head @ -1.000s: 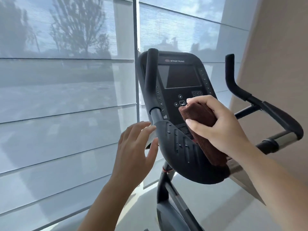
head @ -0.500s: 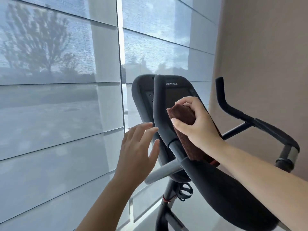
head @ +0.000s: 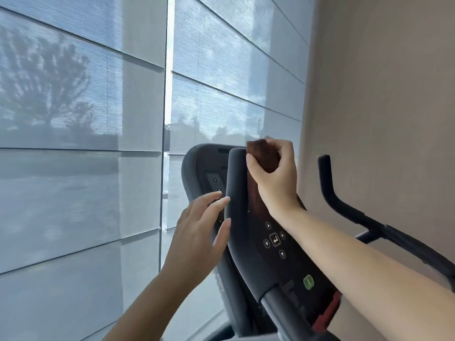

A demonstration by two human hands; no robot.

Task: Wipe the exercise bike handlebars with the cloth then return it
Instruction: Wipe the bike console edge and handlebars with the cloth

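The right hand clenches the brown cloth against the upright handlebar (near its tip). The left hand hovers beside it with fingers spread, seemingly not touching.

A single head-worn wide-angle camera looks forward, close behind the exercise bike's console and left handlebar, facing blind-covered windows beyond.

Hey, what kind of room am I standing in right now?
Probably a gym or home workout room: a black exercise bike console with round buttons, its padded black handlebars, and tall windows with pale translucent roller shades beside a beige wall.
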